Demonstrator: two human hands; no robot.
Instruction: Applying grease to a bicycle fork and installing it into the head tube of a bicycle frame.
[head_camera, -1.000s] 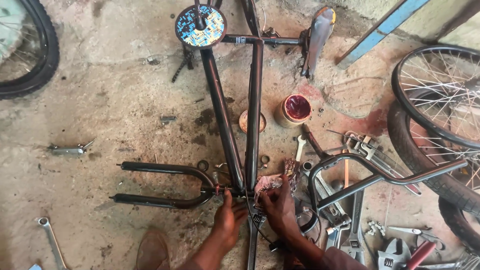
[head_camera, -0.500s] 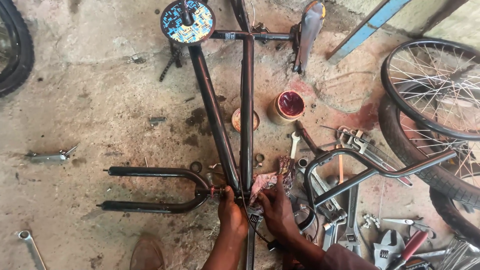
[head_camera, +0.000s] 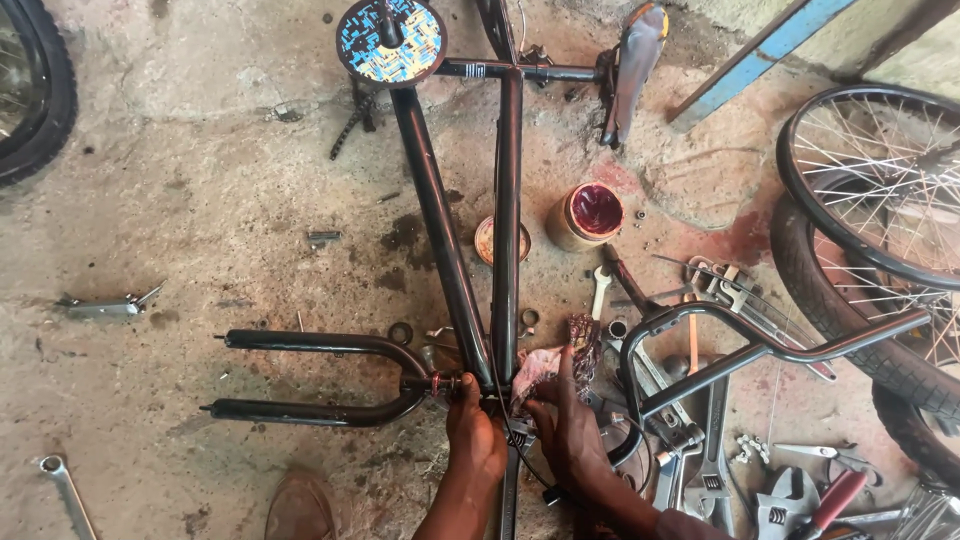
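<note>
Concrete floor (head_camera: 200, 220); fingers (head_camera: 465, 385) touching fork (head_camera: 320, 375) crown beside frame (head_camera: 470, 250).

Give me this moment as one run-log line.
left hand: gripping head tube of black bike frame | right hand: on rag beside it | fork: lying left

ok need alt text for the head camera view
Both hands, left hand and right hand, work at the head tube of a black bicycle frame lying on a concrete floor, beside its fork. Handlebars, spanners, a grease tin and wheels lie to the right.
</note>
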